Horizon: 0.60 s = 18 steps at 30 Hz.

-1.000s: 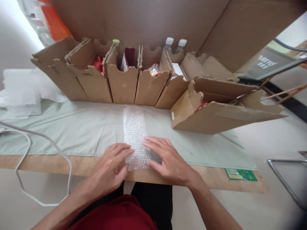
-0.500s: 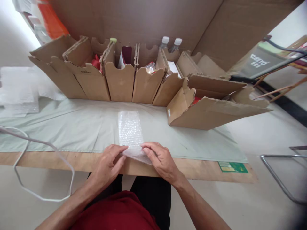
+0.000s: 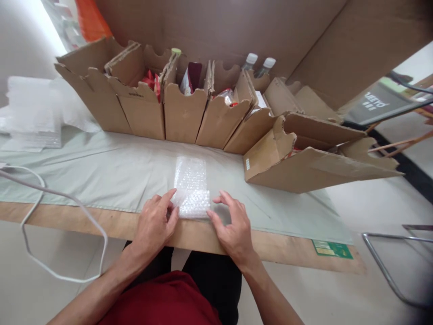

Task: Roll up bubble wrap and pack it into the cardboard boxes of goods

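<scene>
A sheet of clear bubble wrap [image 3: 192, 175] lies on the cloth in front of me, its near end folded back over itself. At its left edge rests my left hand [image 3: 157, 220], thumb and index finger apart, the fingertips touching or very close to the fold. To the right of the wrap my right hand [image 3: 233, 225] is open, with the thumb tip by the near right corner and the index finger raised off to the side. Neither hand grips the wrap.
Cardboard holders [image 3: 184, 115] with packets inside stand in a curved row behind. A stack of bubble wrap [image 3: 32, 110] lies at the left. A white cable [image 3: 62, 275] loops over the front edge; a green card [image 3: 333, 249] lies at the right.
The near end of the bubble wrap has been folded over and laid flat. Both hands have let go of it, the right one drawing outward. The view has shifted slightly.
</scene>
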Available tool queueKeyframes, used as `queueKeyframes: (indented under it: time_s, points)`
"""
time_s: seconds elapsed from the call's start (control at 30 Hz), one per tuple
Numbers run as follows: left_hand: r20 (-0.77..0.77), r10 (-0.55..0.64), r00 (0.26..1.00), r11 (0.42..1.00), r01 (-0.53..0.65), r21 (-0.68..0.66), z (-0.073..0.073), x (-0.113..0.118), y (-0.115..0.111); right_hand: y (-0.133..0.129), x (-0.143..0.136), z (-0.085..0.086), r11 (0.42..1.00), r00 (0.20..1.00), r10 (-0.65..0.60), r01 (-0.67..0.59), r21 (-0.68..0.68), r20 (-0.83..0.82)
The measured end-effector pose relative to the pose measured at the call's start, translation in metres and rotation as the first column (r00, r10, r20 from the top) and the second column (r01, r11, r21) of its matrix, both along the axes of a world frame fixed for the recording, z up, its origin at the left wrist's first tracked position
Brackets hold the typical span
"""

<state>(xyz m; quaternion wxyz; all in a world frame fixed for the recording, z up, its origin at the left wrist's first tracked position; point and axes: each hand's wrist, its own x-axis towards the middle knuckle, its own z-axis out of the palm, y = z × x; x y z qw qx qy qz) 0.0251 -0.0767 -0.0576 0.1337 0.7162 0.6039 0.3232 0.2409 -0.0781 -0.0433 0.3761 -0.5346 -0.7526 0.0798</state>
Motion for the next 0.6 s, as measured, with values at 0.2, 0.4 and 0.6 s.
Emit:
queueKeyframes:
  time_s: [0.2,0.4,0.6]
  points:
    - [-0.087,-0.013,0.996,0.998,0.019,0.066,0.001,-0.001,0.000,-0.004,-0.004,0.004,0.961,0.904,0.271,-0.271,-0.046,0.330]
    - [-0.058,-0.155,0.986,0.980,0.161,0.114,0.012,-0.013,-0.017,0.007,-0.011,0.007,0.950,0.935,0.307,-0.289,-0.119,0.179]
    - [0.060,-0.209,0.976,0.978,0.208,0.019,0.014,-0.013,-0.010,0.003,-0.006,0.016,0.949,0.970,0.243,-0.232,-0.215,0.029]
